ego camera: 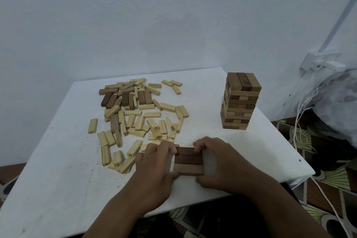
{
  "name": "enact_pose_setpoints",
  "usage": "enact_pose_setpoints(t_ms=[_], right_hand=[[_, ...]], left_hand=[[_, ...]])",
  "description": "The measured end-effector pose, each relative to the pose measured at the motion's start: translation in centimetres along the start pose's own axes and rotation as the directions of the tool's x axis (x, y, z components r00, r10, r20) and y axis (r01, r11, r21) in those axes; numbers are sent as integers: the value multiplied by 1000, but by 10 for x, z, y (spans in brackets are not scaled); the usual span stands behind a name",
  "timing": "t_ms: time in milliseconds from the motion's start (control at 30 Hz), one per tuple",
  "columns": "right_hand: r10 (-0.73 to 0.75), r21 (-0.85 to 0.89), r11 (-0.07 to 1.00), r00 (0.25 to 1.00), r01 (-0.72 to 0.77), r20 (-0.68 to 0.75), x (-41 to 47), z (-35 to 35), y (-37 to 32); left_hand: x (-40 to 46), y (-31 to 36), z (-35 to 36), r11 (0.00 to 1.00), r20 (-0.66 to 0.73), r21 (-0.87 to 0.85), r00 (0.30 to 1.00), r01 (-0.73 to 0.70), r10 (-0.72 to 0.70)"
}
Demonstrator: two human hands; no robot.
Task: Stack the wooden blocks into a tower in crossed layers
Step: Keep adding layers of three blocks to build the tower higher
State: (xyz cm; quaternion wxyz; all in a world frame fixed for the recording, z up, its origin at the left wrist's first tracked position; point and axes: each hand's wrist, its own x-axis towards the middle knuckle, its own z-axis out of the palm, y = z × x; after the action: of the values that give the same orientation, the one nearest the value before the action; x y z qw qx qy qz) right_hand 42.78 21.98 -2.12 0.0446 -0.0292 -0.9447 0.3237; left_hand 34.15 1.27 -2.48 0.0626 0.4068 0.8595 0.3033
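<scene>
Three brown wooden blocks [188, 161] lie side by side as one flat row near the front of the white table [63, 179]. My left hand [154, 162] grips the row's left end and my right hand [220, 162] grips its right end, fingers curled over the far edge and thumbs at the near edge. A tower [239, 102] of crossed layers, mixed light and dark wood, stands at the table's right back. A loose pile of light and dark blocks [139, 114] is spread over the middle and left of the table.
The table's right edge is close to the tower. Beyond it lie a patterned floor covering [324, 189], white cords [305, 114] and a pale bag [336, 98]. A white wall stands right behind the table.
</scene>
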Motion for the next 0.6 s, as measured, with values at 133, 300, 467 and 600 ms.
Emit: enact_pose_setpoints(t_ms=[133, 300, 467, 600], right_hand=[[54, -42, 998, 999, -54, 3, -2, -5, 6], [82, 85, 993, 996, -79, -36, -1, -4, 4], [86, 284, 959, 976, -27, -199, -4, -25, -9], [77, 453, 887, 937, 91, -339, -1, -54, -26]], left_hand=[[0, 0, 4, 1000, -28, 0, 999, -16, 16], [1, 0, 7, 990, -67, -124, 995, 61, -70], [13, 16, -15, 857, -98, -514, 990, 32, -96], [31, 39, -33, 682, -141, -731, 978, 0, -151]])
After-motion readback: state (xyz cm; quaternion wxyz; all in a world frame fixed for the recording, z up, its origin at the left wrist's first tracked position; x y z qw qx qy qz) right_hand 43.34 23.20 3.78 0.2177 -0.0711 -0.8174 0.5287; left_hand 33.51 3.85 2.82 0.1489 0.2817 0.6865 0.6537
